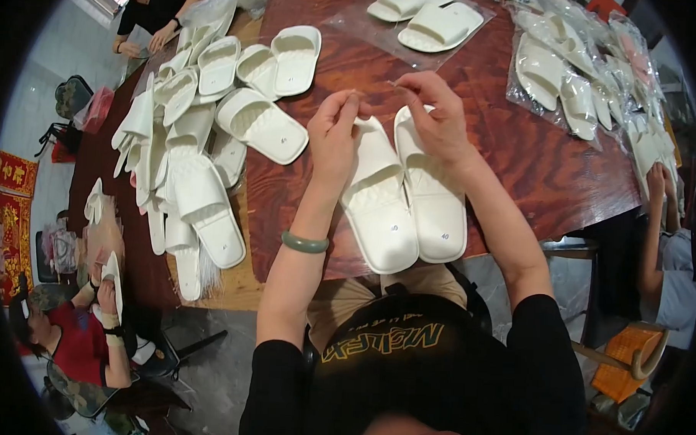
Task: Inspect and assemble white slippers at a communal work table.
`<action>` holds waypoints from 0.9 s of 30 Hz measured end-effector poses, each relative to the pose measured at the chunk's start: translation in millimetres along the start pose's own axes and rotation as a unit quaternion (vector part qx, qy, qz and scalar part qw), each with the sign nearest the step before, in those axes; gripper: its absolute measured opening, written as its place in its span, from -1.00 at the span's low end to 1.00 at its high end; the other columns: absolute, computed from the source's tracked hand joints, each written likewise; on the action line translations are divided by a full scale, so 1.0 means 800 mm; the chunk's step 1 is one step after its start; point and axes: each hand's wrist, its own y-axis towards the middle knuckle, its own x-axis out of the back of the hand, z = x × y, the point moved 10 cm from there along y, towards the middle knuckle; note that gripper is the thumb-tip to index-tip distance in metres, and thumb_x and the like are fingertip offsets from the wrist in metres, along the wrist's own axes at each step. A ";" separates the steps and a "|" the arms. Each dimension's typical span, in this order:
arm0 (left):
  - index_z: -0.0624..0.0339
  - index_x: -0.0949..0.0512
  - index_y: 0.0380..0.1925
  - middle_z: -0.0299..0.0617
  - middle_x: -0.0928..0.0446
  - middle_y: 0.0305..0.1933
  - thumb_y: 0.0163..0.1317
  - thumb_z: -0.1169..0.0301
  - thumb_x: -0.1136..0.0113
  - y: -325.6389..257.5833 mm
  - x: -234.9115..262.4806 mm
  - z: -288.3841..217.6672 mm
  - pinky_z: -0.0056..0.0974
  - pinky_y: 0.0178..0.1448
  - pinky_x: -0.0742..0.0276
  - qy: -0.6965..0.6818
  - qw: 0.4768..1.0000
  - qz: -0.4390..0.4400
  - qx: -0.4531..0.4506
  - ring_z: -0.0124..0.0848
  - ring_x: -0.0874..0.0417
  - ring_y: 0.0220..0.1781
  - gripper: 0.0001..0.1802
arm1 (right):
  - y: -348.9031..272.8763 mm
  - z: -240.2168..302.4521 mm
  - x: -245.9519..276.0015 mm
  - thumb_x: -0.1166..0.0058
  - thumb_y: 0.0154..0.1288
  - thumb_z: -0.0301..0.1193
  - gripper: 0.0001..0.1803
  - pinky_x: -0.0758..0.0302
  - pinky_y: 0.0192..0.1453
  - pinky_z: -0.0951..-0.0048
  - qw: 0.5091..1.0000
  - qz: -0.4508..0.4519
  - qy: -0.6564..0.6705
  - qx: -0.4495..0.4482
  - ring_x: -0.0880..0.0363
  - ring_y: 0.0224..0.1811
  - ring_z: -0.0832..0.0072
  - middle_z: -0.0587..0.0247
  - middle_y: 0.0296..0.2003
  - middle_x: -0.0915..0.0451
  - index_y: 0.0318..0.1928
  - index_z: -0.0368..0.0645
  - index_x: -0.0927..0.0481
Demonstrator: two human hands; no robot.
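With left hand [337,129] pinched narrow beside the toe of one slipper [378,226] and right hand [436,117] bent over the toe of its mate [441,221], fingers curled; in either case, cannot tell whether fully closed, or on what. White and side by side on the tabletop [549,175], with heels by the near edge. Below left hand, a green bangle [304,243]. Leftward, a heap [206,205] of slippers; rightward, bagged slippers [538,71].
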 end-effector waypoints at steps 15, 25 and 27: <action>0.32 -0.58 -0.17 -0.32 -0.55 -0.44 0.28 0.45 -0.10 -0.009 -0.021 -0.017 -0.57 -0.40 -0.27 0.076 0.992 0.040 -0.090 -0.67 -0.41 -0.47 -0.80 | -0.008 0.045 -0.016 -0.17 0.05 -0.50 -0.81 -0.32 -0.09 0.35 0.967 0.032 -0.171 0.186 -0.49 -0.30 0.36 0.31 -0.39 -0.53 -0.26 -0.11 -0.55; 0.33 -0.53 -0.26 -0.36 -0.48 -0.40 0.31 0.45 0.00 -0.007 -0.021 -0.013 -0.52 -0.26 -0.33 0.094 0.991 0.058 -0.076 -0.65 -0.40 -0.37 -0.83 | -0.009 0.049 -0.017 -0.18 0.01 -0.50 -0.79 -0.34 -0.12 0.34 0.968 0.037 -0.155 0.195 -0.49 -0.30 0.33 0.30 -0.41 -0.52 -0.27 -0.12 -0.56; 0.31 -0.51 -0.27 -0.35 -0.48 -0.36 0.32 0.45 0.01 -0.004 -0.019 -0.010 -0.51 -0.24 -0.33 0.092 0.992 0.046 -0.077 -0.64 -0.40 -0.34 -0.84 | -0.008 0.040 -0.022 -0.17 0.04 -0.57 -0.77 -0.36 -0.07 0.38 0.973 0.070 -0.158 0.154 -0.46 -0.18 0.34 0.30 -0.29 -0.55 -0.23 -0.11 -0.60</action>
